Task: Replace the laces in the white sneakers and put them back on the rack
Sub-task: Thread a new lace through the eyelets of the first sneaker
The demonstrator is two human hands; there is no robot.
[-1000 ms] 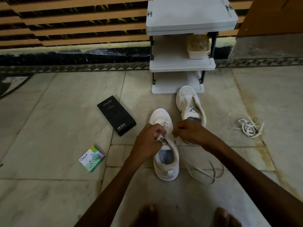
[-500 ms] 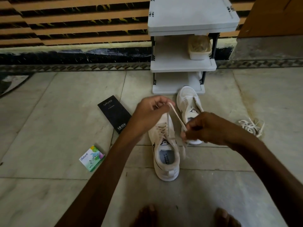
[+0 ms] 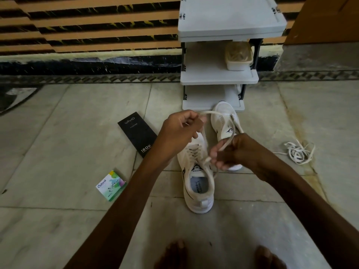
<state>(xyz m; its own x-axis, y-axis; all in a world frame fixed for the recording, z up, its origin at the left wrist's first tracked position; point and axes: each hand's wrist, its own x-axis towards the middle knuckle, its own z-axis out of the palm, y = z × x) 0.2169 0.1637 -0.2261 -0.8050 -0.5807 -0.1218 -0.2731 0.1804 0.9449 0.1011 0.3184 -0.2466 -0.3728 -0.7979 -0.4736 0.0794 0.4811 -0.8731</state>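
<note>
Now, centre frame, the left hand (image 3: pixel 180 129) pinches one lace (image 3: pixel 224 145) end, the right hand (image 3: pixel 236 150) grips the other, apart above the near white sneaker (image 3: pixel 198 183); best drawn evenly, snug, not yanked; the grey shoe rack (image 3: pixel 219 78) stands upper middle.

We're down on a pale marble floor (image 3: pixel 58 152), and there's plenty sitting on it. At the far centre a grey rack (image 3: pixel 219 74) stands by the wall, with a lidded container (image 3: pixel 239 56) on the right of its middle shelf. The far sneaker (image 3: pixel 226 121) rests on the floor with its toe right at the rack's bottom shelf. The near sneaker (image 3: pixel 198 193) sits just left of it, heel toward us. Further left we've got a black box (image 3: pixel 137 133) lying flat, and nearer still a small green and white box (image 3: pixel 111 185). Off right, well apart, a heap of loose laces (image 3: pixel 298 152). At the near edge, two bare feet (image 3: pixel 174 255).
</note>
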